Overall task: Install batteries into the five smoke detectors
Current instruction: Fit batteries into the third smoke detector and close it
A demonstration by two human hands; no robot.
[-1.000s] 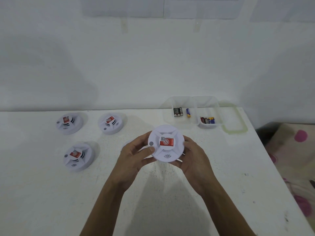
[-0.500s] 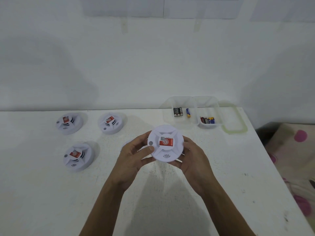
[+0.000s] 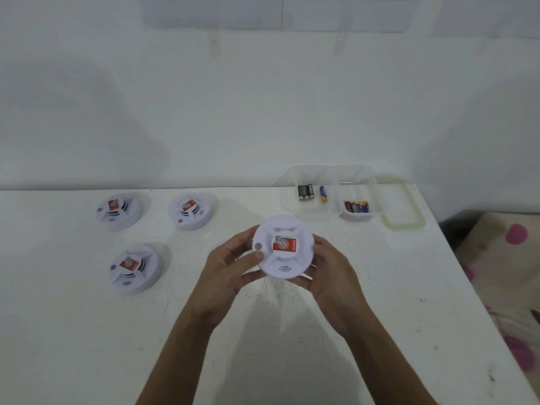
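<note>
We find the smoke detector (image 3: 283, 247) barely moved since a second ago, held over the bench (image 3: 87, 346) just in front of the battery tray (image 3: 287, 185), with the left hand (image 3: 230, 267) and the right hand (image 3: 330, 276) both curled round its rim, so we judge it not yet opened and no battery fetched.

Dim, cool, flat light covers the table (image 3: 73, 331). A soft grey shadow pools at its near middle; broad faint ones mark the wall (image 3: 263, 112) behind it. Light perhaps comes from overhead. Fine detail looks soft.
</note>
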